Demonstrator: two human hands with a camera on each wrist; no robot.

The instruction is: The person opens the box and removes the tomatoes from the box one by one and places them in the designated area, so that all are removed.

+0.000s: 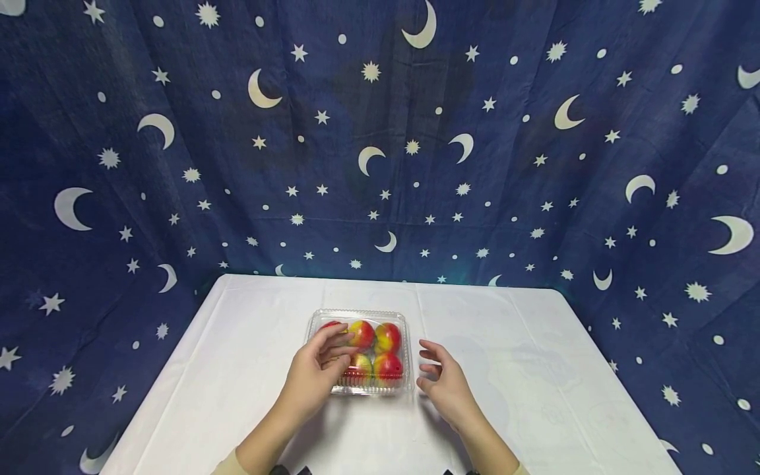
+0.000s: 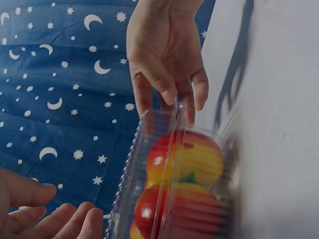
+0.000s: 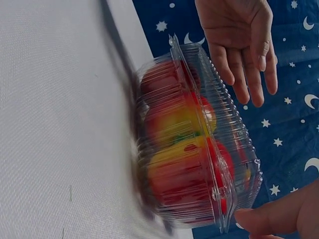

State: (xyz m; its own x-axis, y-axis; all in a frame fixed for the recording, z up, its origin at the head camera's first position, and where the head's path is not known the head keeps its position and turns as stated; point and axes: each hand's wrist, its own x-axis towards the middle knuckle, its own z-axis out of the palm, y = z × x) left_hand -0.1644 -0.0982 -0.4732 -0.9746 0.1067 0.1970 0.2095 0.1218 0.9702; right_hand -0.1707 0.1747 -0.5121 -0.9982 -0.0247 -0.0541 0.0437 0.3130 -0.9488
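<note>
A clear plastic clamshell box with its lid down stands on the white table and holds several red-and-yellow fruits, apple- or peach-like. My left hand hovers over the box's left side, fingers loosely bent, hiding part of the fruit; in the right wrist view this hand shows nothing in it. My right hand is just off the box's right side, fingers relaxed and thumb near the edge. Its thumb overlaps the box corner in the right wrist view; I cannot tell whether it touches.
A white cloth covers the table, its surface stretching out on both sides of the box. Behind and around it hangs a dark blue curtain printed with moons and stars.
</note>
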